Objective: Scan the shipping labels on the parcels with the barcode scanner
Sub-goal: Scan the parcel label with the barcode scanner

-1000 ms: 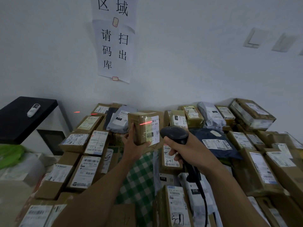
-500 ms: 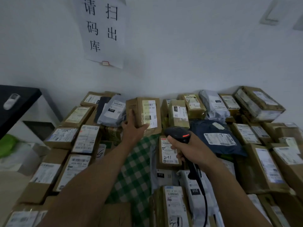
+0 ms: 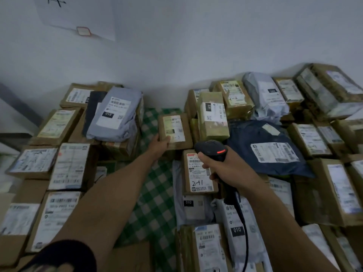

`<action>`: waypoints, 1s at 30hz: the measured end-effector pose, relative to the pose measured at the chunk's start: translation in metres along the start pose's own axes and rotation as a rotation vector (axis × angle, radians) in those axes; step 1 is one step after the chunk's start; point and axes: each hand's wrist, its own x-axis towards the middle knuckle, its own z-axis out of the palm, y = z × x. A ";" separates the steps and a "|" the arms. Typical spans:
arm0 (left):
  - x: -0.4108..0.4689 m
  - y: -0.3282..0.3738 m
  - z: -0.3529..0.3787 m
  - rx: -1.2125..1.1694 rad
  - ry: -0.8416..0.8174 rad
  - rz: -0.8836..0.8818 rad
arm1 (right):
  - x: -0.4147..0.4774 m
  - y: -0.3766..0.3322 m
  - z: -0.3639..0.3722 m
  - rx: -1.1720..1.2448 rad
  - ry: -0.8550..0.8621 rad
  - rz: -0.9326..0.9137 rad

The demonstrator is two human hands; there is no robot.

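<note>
My left hand [image 3: 160, 143] grips a small brown cardboard parcel [image 3: 176, 130] by its near left corner, label facing up, low over the green checked cloth [image 3: 155, 203] beside the other parcels. My right hand [image 3: 225, 167] holds the black barcode scanner [image 3: 213, 149] by its handle; a red light glows on the scanner's head and its black cable [image 3: 244, 232] hangs toward me. The scanner sits just right of and nearer than the held parcel, above a box marked "241" [image 3: 198, 173].
Many labelled boxes and mailer bags lie on both sides: a grey bag [image 3: 115, 114] at the left, a dark blue bag [image 3: 269, 148] at the right, a taped box marked "231" [image 3: 213, 116] behind the scanner. A white wall with a paper sign [image 3: 78, 16] stands behind.
My left hand has lowered the small parcel from upright in the air down to the pile, label up. The red laser line is gone. The view has tilted downward.
</note>
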 end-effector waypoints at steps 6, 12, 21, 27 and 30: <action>-0.003 -0.026 0.016 0.099 0.100 0.236 | 0.012 0.008 0.000 -0.011 -0.011 0.018; -0.009 -0.020 0.011 0.211 -0.018 0.203 | 0.013 0.007 0.002 0.012 -0.028 0.016; -0.094 0.029 -0.049 0.465 0.353 0.599 | -0.013 -0.013 0.018 0.014 -0.088 -0.066; -0.094 0.042 -0.117 0.490 0.516 0.543 | -0.034 -0.020 0.037 0.034 -0.119 -0.106; -0.087 0.047 -0.133 0.595 0.594 0.496 | -0.037 -0.023 0.045 0.021 -0.126 -0.125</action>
